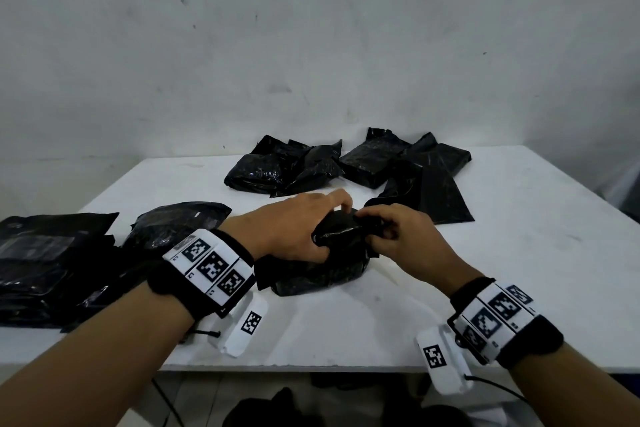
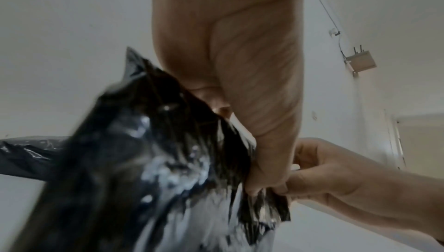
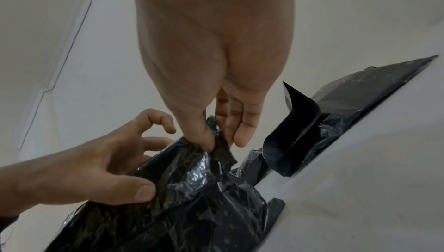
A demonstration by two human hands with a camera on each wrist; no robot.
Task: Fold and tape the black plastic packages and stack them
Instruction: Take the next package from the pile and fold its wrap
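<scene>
A crinkled black plastic package [image 1: 322, 270] lies on the white table [image 1: 485, 270] near the front edge. My left hand [image 1: 329, 232] grips its top, thumb on the near side and fingers curled over the far side. My right hand [image 1: 372, 229] pinches the package's loose end flap between thumb and fingers. In the right wrist view the right hand [image 3: 221, 140] holds that flap above the package [image 3: 192, 189], while the left hand [image 3: 149, 161] presses its thumb into the plastic. In the left wrist view the package [image 2: 156, 161] fills the lower left and hides the left fingers.
A stack of flat black packages [image 1: 45, 263] sits at the table's left edge, with another package [image 1: 176, 225] beside it. Several loose black packages [image 1: 280, 166] [image 1: 415, 170] lie at the back. Dark things lie on the floor below the front edge [image 1: 277, 409].
</scene>
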